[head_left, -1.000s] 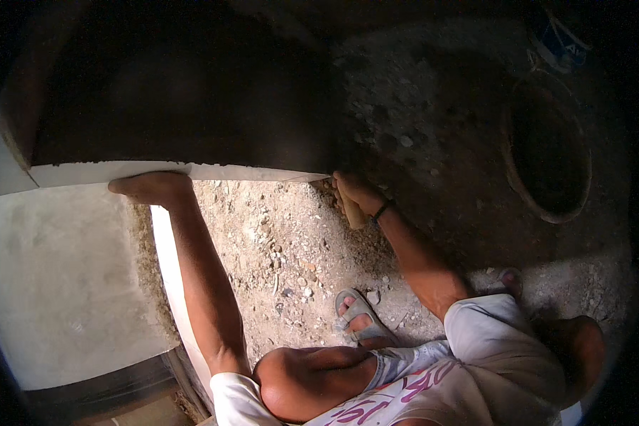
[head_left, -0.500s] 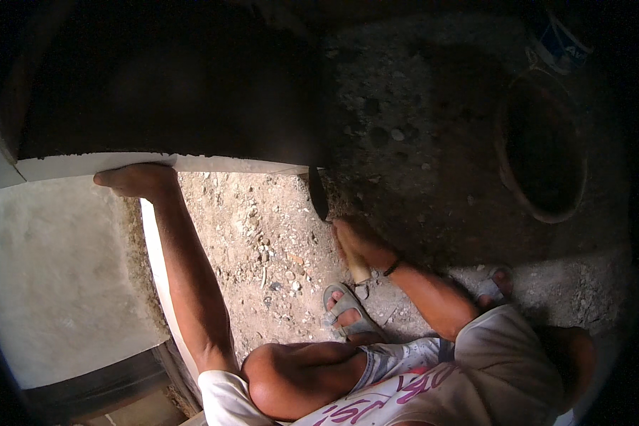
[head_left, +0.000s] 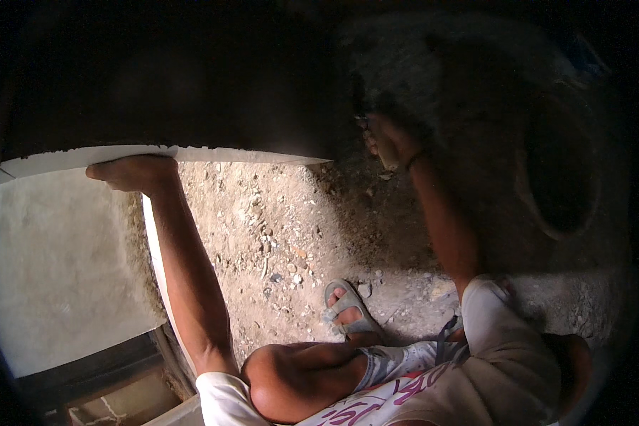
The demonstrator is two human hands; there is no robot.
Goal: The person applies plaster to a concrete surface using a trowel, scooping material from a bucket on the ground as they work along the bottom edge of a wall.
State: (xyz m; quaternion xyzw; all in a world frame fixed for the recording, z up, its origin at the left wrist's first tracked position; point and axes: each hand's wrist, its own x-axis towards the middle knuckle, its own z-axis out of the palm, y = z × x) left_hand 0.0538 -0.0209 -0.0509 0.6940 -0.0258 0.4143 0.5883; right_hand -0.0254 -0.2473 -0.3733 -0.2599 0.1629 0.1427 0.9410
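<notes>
In the head view, the left hand (head_left: 136, 173) lies against the pale strip (head_left: 227, 154) edging a dark surface (head_left: 156, 106) — probably to steady it; with its fingers partly hidden, I cannot tell how closed its grip is. The right hand (head_left: 399, 136) has its grip wrapped round a pale-handled tool (head_left: 386, 153), likely for control, over shaded ground (head_left: 468, 99) beyond the strip's right end. Half a second ago it was lower, nearer the sandal (head_left: 346, 304) — the left hand keeps its place.
</notes>
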